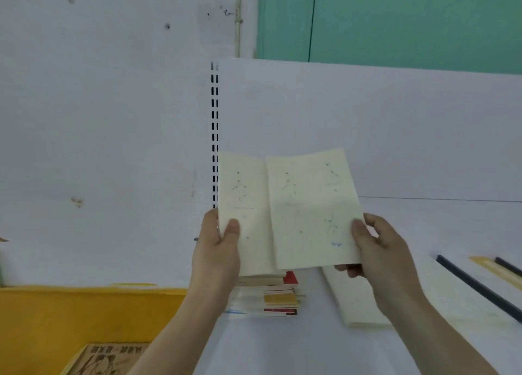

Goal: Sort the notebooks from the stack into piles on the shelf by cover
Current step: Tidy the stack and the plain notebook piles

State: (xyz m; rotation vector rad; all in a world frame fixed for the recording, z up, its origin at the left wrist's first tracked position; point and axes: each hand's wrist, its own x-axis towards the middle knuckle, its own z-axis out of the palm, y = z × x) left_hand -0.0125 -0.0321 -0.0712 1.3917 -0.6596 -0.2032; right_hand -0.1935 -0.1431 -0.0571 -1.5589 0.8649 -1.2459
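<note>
2 cream notebooks with constellation covers, one [245, 213] in the left hand [216, 250], the other [313, 207] in the right hand [378, 247], held upright side by side, long axes vertical, edges overlapping. Each hand pinches its lower outer corner, thumb in front. The stack [271, 295] lies directly beneath. A cream pile [353, 298] lies on the shelf [310, 346] just beside the right hand, likely their destination; the path looks clear. Black-spined books [477, 287] lie farther right.
</note>
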